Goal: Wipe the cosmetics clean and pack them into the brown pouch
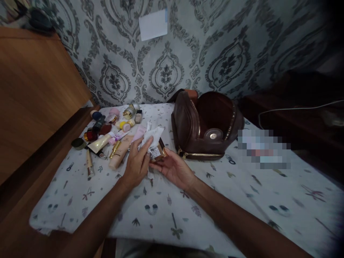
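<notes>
My left hand is closed on a crumpled white wipe, pressing it against a small dark-edged case. Opposite it, my right hand grips that glittery silver case by its right side, thumb along the edge. Whether it is a makeup palette I cannot tell. The wipe and my left fingers cover part of it. Just left of my hands lie a beige tube, a gold lipstick-like tube and a pale pink tube. To the right stands a brown leather bag, its zipped top gaping.
Several cosmetics crowd the left of the patterned cloth, among them a cream tube, a dark green round jar and a nail-polish-like bottle. A wooden cabinet borders the left. A blurred-out item lies right of the bag.
</notes>
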`<state>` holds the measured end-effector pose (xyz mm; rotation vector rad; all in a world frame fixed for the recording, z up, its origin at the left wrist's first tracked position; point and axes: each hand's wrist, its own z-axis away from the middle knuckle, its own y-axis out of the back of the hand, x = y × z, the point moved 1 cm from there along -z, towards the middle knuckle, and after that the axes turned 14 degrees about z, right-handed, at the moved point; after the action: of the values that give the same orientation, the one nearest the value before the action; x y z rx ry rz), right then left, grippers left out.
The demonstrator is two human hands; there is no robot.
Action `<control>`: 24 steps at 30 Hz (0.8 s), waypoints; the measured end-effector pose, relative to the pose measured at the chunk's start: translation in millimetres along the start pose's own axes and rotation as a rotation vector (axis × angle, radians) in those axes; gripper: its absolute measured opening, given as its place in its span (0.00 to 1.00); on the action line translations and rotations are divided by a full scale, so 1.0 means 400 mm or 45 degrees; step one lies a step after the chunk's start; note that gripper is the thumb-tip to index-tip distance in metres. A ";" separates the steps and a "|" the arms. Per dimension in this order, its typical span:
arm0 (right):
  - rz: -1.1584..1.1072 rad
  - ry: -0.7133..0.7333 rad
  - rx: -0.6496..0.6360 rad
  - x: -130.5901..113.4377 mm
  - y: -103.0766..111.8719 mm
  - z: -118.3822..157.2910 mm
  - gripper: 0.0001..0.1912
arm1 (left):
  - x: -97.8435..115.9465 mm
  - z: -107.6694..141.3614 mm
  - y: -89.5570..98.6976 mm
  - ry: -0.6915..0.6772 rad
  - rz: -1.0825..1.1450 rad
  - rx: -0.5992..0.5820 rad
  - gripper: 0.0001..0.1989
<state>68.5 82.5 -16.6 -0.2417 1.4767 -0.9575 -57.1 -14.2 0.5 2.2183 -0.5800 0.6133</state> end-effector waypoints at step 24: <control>-0.185 0.006 0.007 -0.014 0.021 -0.012 0.15 | -0.023 -0.006 -0.008 0.234 0.170 -0.059 0.23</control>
<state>68.5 93.6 -18.7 -0.3467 1.4753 -1.0793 -63.0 -8.6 -5.1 2.0647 -0.6434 0.8541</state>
